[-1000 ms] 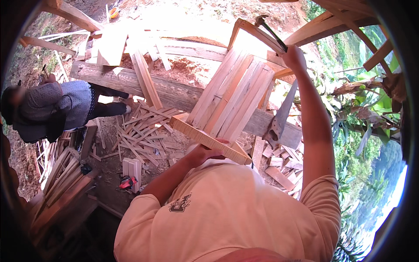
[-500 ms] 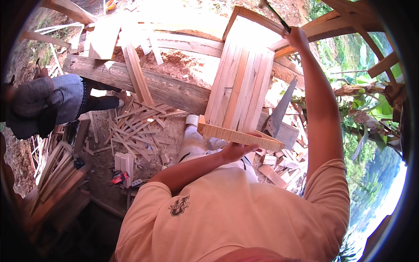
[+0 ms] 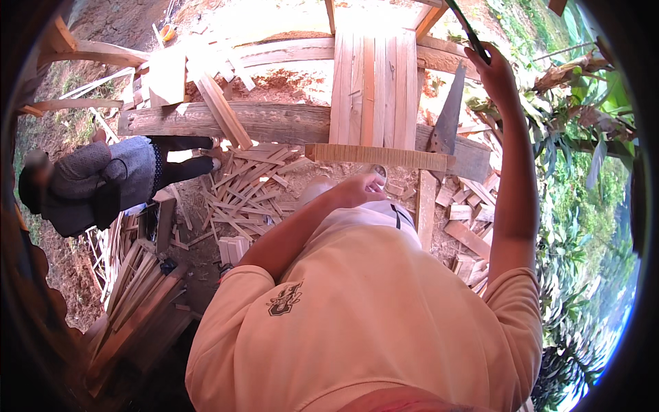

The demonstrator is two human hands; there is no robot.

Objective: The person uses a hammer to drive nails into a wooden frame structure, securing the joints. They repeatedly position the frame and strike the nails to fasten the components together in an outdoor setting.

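My right hand (image 3: 491,60) is raised at the upper right, wrapped around the dark handle of a hammer (image 3: 464,22) whose head is out of view. Close to my body, below the near edge of a slatted wooden panel, my left hand (image 3: 360,190) has its fingers curled in. Anything inside them is too small to make out. The panel's pale slats (image 3: 368,96) lie side by side across the timber beams. A ridged wooden strip (image 3: 377,155) crosses their near end, apart from my left hand. A handsaw (image 3: 449,117) rests to the right of the panel.
A thick weathered beam (image 3: 274,122) runs across in front of me. Scrap sticks (image 3: 250,182) litter the ground on the left, offcuts (image 3: 473,216) on the right. Another person (image 3: 117,172) stands at the left beside stacked boards (image 3: 141,295). Green plants (image 3: 583,206) grow at the right.
My left hand has come off the ridged strip and drawn back toward my body. My right hand has moved slightly right with the hammer. The view has turned, and the panel appears straighter.
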